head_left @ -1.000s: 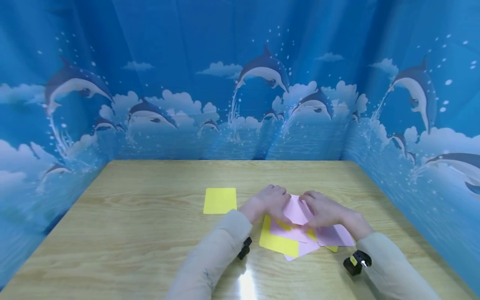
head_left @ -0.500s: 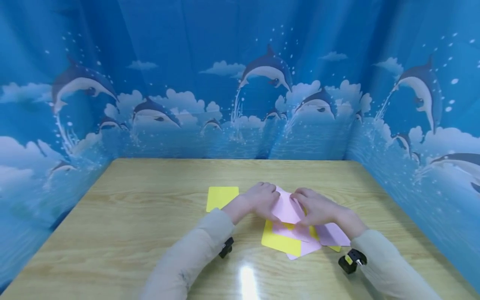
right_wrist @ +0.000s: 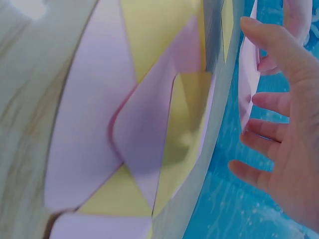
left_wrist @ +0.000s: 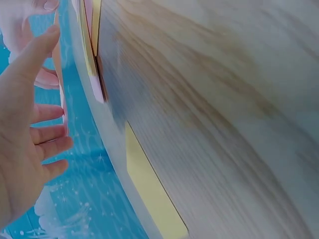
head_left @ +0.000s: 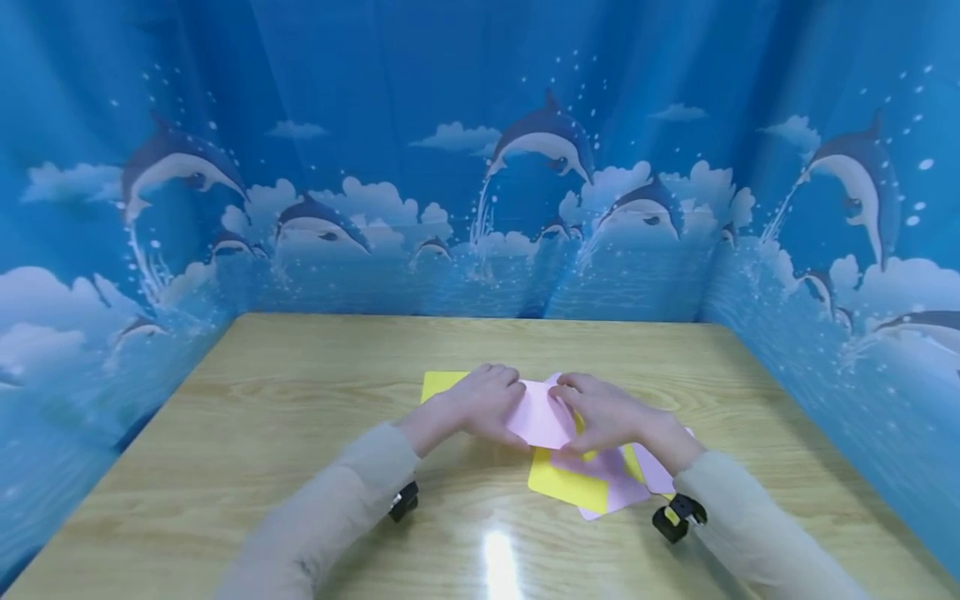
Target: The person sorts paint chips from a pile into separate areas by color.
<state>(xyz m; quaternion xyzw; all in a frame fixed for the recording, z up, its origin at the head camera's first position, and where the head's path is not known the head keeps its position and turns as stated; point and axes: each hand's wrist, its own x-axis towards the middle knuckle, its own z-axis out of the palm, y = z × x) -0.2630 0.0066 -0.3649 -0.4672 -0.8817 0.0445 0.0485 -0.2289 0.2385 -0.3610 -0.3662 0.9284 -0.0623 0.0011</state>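
Observation:
Raised above the table, a pink square card point(head_left: 542, 417) is held by both hands at opposite sides. My left hand point(head_left: 487, 404) pinches its left edge between thumb and fingers. On the right edge my right hand point(head_left: 603, 412) does the same. In the right wrist view the pink card point(right_wrist: 247, 74) is seen nearly edge-on and slightly bent. Below the right hand lies a loose, overlapping pile with a yellow card point(head_left: 567, 481) and several pink cards point(right_wrist: 79, 114). A single yellow card point(head_left: 442, 383) lies flat apart from the pile, partly hidden by my left hand.
The wooden table point(head_left: 322, 358) carries a bright light reflection near its front. A blue dolphin curtain point(head_left: 375, 125) stands behind the table and along both sides. A small black wrist device point(head_left: 675, 517) hangs under the right sleeve, another point(head_left: 403, 502) under the left.
Both hands have moved left with the pink card, away from over the pile. More of the pile now shows, while the left hand covers part of the separate yellow card.

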